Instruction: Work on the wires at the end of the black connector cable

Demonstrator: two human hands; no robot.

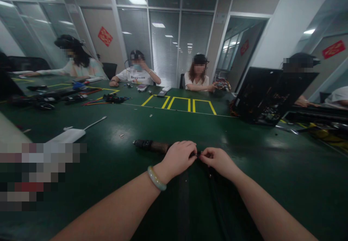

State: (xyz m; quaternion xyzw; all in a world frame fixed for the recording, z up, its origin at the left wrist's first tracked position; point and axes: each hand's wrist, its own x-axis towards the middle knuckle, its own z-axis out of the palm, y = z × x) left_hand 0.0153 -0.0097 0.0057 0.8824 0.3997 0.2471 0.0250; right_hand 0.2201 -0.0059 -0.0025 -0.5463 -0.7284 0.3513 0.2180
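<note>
My left hand (179,157), with a pale green bangle (156,178) on its wrist, is closed over the right end of a dark, brownish cylindrical tool (152,146) lying on the green table (108,168). My right hand (217,160) pinches something small and dark just right of the left hand's fingertips; I cannot make out what it is. The two hands nearly touch. A black strap or cable (184,201) runs from under the hands toward me.
A white power bank with a cable (67,136) lies to the left. An open black computer case (261,96) stands at the right. Yellow tape boxes (187,104) mark the table's middle. Several seated people work at the far and left sides, with cables and tools (81,98).
</note>
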